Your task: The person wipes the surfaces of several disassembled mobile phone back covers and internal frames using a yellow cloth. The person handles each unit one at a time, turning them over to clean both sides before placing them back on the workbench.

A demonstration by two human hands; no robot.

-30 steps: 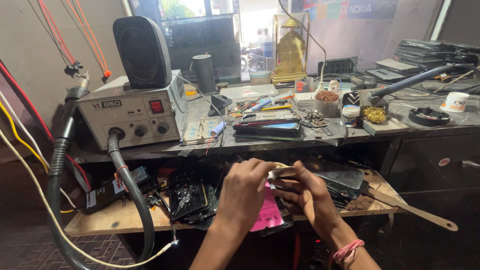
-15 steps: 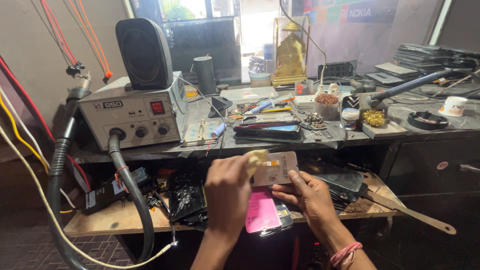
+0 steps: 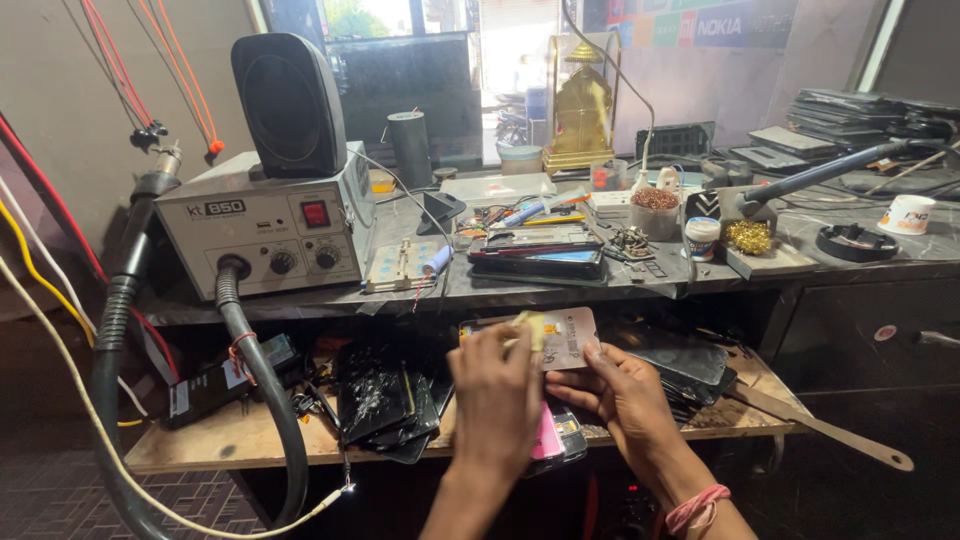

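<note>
Left grip: my left hand [image 3: 497, 385] has its fingers closed on a small yellowish pad [image 3: 528, 326], and it presses the pad on the face of a flat pale panel [image 3: 560, 338]. I think the pad is for wiping, because it lies flat on the surface.

Right grip: my right hand [image 3: 622, 392] is closed on the lower right edge of the panel, thumb on top and fingers under it. In this way the panel stays stiff while the other hand pushes on it.

Where the panel is: in the air, in front of the lower shelf [image 3: 230, 440] and just under the edge of the bench [image 3: 560, 285], tilted a little toward me.

Under the hands: a pink flat piece [image 3: 547, 436] lies on the shelf, half hidden behind my left wrist. I cannot tell what it is.

Left on the shelf: a pile of dark broken screens [image 3: 385, 395], near the left hand.

Right on the shelf: more dark panels [image 3: 680, 355] and a wooden-handled tool [image 3: 820, 430], just beside the right hand, so there is little free room there.

On the bench: a grey hot-air station [image 3: 265, 230] with its thick hose [image 3: 262, 400] hanging down across the shelf, a black speaker [image 3: 290, 100] on top of it, and a stack of phones [image 3: 540, 252] directly above the hands.
</note>
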